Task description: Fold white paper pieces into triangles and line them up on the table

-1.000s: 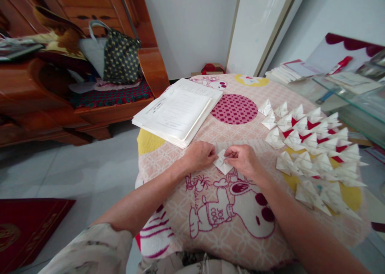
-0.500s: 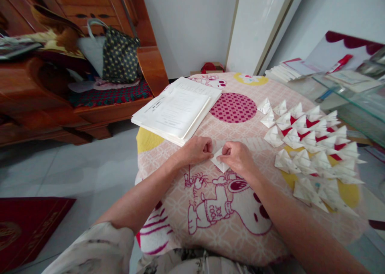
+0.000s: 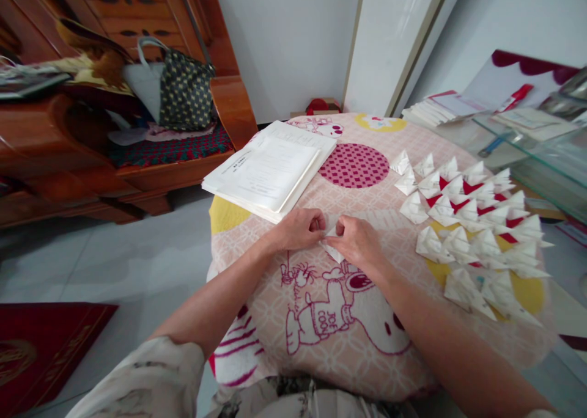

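A small piece of folded white paper (image 3: 334,251) lies on the patterned tablecloth in front of me, partly covered by my fingers. My left hand (image 3: 301,228) pinches its left corner, thumb and fingers closed. From the other side my right hand (image 3: 356,239) grips the paper with fingers pressed together over its upper part. Rows of folded paper pieces with pointed tips (image 3: 472,216) stand to the right of my right hand. Beyond my left hand rests a stack of printed white sheets (image 3: 270,170).
The round table wears a pink cartoon tablecloth (image 3: 316,357). A glass shelf (image 3: 541,155) with papers and a red marker (image 3: 516,97) adjoins at the right. On the left stands a carved wooden bench (image 3: 174,167) with a checked bag (image 3: 186,88). A red bag (image 3: 50,344) is on the floor.
My right hand has shifted slightly left across the folded paper, closer to my left hand, covering more of it. My left hand stays nearly in place. The view has moved slightly.
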Demonstrator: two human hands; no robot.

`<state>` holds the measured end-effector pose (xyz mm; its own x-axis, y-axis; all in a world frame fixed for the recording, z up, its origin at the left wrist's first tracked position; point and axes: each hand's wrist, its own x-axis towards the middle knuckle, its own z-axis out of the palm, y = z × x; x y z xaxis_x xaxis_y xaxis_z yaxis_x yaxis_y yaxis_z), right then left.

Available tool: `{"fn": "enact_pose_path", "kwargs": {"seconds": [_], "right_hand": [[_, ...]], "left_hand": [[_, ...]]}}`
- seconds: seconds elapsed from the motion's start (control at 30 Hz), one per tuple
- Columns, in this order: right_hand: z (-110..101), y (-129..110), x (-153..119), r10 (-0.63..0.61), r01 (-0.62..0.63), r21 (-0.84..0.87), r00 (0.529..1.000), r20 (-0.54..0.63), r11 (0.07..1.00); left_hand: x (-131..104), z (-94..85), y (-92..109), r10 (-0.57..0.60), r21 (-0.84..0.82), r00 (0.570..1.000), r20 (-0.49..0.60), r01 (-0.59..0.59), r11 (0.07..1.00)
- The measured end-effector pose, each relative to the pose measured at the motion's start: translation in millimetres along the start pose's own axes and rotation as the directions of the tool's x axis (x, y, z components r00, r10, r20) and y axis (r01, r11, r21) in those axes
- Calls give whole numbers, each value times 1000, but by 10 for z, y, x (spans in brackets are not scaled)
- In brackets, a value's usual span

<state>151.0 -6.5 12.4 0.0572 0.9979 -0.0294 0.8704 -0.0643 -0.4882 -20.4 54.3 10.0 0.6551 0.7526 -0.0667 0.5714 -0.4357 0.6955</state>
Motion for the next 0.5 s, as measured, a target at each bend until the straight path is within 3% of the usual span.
{"fn": "enact_pose_path", "kwargs": {"seconds": [0.23,0.5], "right_hand": [[-115,272,51,-69,-12,426,982,175,904],[-59,267,41,-70,24,354,991,117,935]], "left_hand": [[-26,77,149,-73,117,995,-71,81,990],[8,232,182,-133,301,978,-162,177,937]]}}
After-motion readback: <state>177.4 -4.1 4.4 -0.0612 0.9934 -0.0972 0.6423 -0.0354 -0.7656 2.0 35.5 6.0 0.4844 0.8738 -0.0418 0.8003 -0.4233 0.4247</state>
